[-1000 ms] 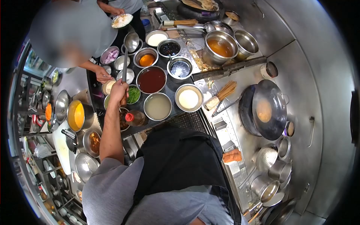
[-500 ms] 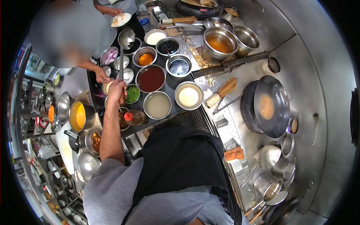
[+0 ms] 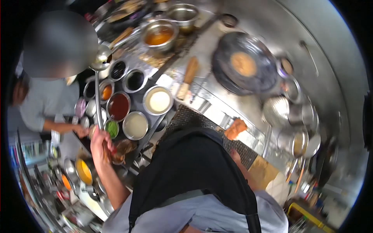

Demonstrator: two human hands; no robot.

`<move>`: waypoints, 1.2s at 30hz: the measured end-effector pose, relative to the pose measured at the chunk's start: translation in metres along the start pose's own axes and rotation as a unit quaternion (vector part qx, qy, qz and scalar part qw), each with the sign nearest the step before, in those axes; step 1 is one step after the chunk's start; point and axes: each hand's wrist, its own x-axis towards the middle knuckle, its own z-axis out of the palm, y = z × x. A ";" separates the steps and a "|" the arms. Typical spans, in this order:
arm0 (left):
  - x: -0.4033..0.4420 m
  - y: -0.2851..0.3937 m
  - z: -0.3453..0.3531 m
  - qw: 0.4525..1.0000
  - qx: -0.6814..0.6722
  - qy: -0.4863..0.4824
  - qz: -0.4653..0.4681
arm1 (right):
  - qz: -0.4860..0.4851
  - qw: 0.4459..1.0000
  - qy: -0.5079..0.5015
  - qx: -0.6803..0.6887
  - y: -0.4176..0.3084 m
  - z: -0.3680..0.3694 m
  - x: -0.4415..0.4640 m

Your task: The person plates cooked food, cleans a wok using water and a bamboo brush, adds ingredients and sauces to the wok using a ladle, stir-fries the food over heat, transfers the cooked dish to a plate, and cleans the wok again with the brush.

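My left hand [image 3: 101,144] is wrapped round the wooden grip of a long-handled ladle [image 3: 98,99]. The ladle's metal bowl points away from me, over the sauce pots, and a little dark matter shows in it. Beneath and right of that hand are a bowl of chopped greens [image 3: 112,129], a pot of dark red sauce [image 3: 118,106] and a pot of cloudy liquid [image 3: 135,125]. My right hand [image 3: 235,155] shows only in part beside the apron, below an orange cloth [image 3: 235,129]; its fingers are blurred.
A wok [image 3: 245,64] with a tan round patch in it sits on the stove at right. Near it lies a bamboo brush [image 3: 189,77]. Metal pots and a strainer [image 3: 276,110] stand farther right. At left a co-worker's hand [image 3: 81,131] reaches among small bowls.
The view has swung, so the wok and pots sit elsewhere in the frame. My left hand still grips the ladle. My right hand has come into view. The red-capped bottle is now blurred.
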 end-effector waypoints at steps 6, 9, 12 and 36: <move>-0.026 -0.025 0.156 0.955 0.179 -0.231 -0.040 | 0.094 0.988 0.000 0.124 0.002 -0.020 -0.030; -0.014 -0.069 0.245 0.888 0.327 -0.322 -0.029 | 0.115 0.976 0.032 0.180 0.037 -0.012 -0.031; 0.028 -0.141 0.300 0.804 0.461 -0.362 0.097 | 0.083 0.982 0.038 0.168 0.100 0.017 -0.025; 0.153 -0.192 0.423 0.756 0.448 -0.461 0.121 | 0.277 0.902 0.150 0.296 -0.013 0.085 -0.137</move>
